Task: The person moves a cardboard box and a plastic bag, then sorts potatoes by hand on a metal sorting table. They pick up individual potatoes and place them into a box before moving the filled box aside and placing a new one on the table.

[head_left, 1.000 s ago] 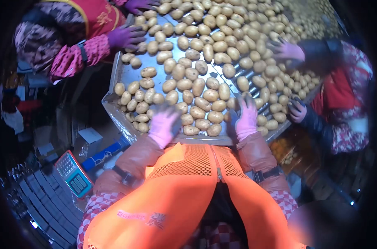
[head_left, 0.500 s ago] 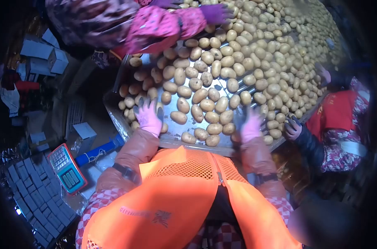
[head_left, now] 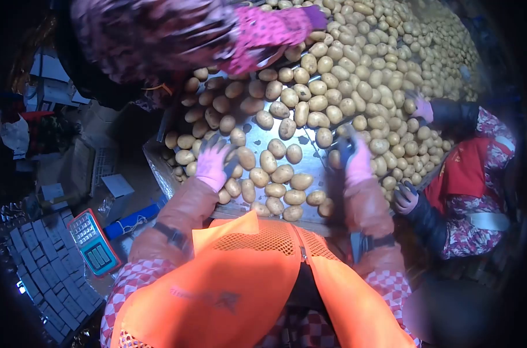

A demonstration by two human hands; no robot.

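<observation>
Both of my hands wear pink gloves with dark grey fingers. My left hand (head_left: 214, 161) lies with fingers spread over potatoes at the left of the metal table (head_left: 262, 138). A potato (head_left: 246, 157) lies just right of its fingertips. My right hand (head_left: 356, 155) reaches over the table at the edge of the potato heap (head_left: 385, 87), its fingers apart and slightly blurred. Beside its thumb side is another potato (head_left: 334, 158); whether they touch is hard to tell. Between my hands several loose potatoes (head_left: 282, 173) lie near the front edge.
Across the table, a person's pink-patterned sleeve (head_left: 269, 36) reaches over the potatoes. At the right, a co-worker in a red vest (head_left: 465, 168) has gloved hands at the heap. To my left are a scale display with keypad (head_left: 94, 241), a blue post (head_left: 134, 219) and stacked grey blocks (head_left: 54, 278).
My right hand has moved farther over the table, and my left slightly right. Loose potatoes between them have shifted toward the front edge. The sleeve opposite reaches farther right; the right co-worker's far hand moved left.
</observation>
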